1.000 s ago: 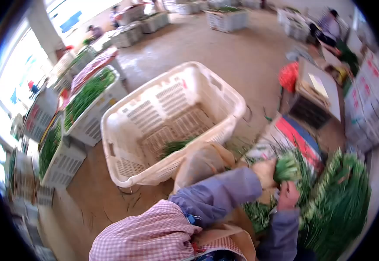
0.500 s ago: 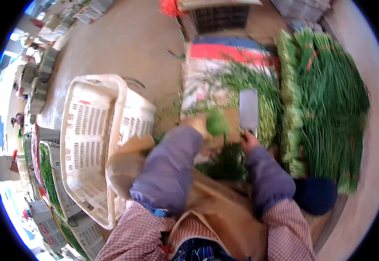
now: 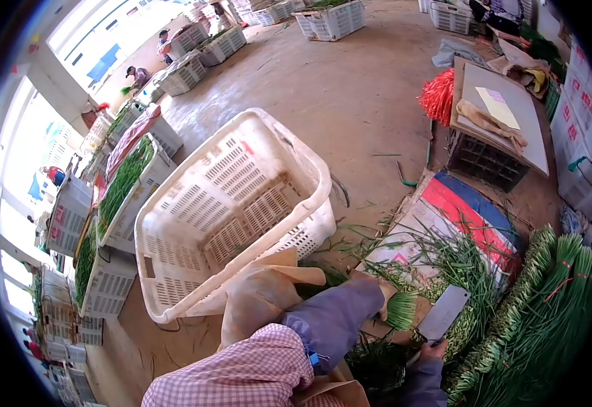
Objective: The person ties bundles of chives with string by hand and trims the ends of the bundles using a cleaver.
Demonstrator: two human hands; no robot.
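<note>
My right hand [image 3: 432, 351] is closed around the handle of a cleaver [image 3: 445, 313], its broad blade slanting up and to the right over trimmed pieces. My left hand [image 3: 382, 296], partly hidden by its purple sleeve, grips a bundle of green chives [image 3: 401, 311] whose cut ends face the blade. Beneath the two hands lies a brown cutting board [image 3: 421, 310], only partly visible. Loose green trimmings [image 3: 471, 268] are strewn over the sacking [image 3: 404, 237] beyond the cleaver.
At my left stands a white slatted basket [image 3: 242, 173]. Tied chive bundles [image 3: 547, 325] are stacked on the right. Farther ahead are a board-topped black crate [image 3: 486, 159] and red ties [image 3: 437, 95]. Crates of greens [image 3: 130, 183] line the left side, where other people sit.
My view has swung left and up, bringing the whole basket and more of the room into sight. Both hands keep their holds; the bundle's cut ends now show clearly.
</note>
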